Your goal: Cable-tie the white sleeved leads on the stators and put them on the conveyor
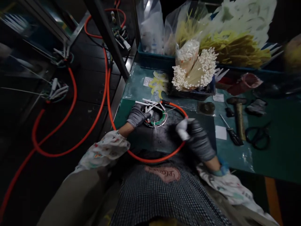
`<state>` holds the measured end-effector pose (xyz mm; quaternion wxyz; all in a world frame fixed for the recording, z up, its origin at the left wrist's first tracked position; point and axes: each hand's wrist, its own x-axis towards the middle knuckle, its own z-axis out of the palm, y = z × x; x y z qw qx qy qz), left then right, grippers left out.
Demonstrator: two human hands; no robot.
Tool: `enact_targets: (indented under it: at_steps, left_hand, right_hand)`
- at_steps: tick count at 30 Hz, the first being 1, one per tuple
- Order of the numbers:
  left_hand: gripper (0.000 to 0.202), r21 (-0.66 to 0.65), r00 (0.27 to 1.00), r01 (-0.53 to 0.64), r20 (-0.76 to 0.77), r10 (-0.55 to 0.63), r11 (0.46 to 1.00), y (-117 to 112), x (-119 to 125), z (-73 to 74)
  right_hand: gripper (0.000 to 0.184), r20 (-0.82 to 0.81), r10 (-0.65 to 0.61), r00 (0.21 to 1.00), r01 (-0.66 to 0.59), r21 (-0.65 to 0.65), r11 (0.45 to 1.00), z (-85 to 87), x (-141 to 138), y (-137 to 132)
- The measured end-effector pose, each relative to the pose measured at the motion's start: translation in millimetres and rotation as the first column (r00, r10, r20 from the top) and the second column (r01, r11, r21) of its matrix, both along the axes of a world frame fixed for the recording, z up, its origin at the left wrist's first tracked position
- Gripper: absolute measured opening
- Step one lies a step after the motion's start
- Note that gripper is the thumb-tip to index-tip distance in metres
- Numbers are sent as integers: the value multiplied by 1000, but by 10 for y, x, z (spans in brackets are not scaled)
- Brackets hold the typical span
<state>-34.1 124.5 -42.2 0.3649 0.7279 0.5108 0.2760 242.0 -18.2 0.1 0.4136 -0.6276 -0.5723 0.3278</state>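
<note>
A ring-shaped wound part, which looks like a motor stator [162,120], lies on the green table with white sleeved leads across its far side. My left hand [138,115], in a grey striped glove with white fingertips, is closed on the ring's left edge by the leads. From the ring's far side runs a thick orange cable [175,105], which loops right and back under my arms. My right hand [196,136], gloved the same way, is beside the cable to the right of the ring. Motion smears its fingers, so their grip cannot be made out.
Behind the ring stand a bin of thin white-tipped sticks [195,72] and yellow slips [235,48]. To the right lie a hammer [239,117], a screwdriver [231,131] and scissors [258,136]. More cabled rings [56,89] hang at the left beyond a metal post [107,36].
</note>
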Motion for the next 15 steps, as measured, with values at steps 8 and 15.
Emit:
enact_targets:
  at_steps: [8,15]
  left_hand:
    - [46,334,987,101,-148,-53,937,-600,-122,153]
    - [47,537,976,152,-215,-40,830,-917,-294,149]
  right_hand:
    - [41,141,171,975,-156,-109,982,-119,-566,-371]
    - [29,310,233,922,-266,69,961,41,-569,-308]
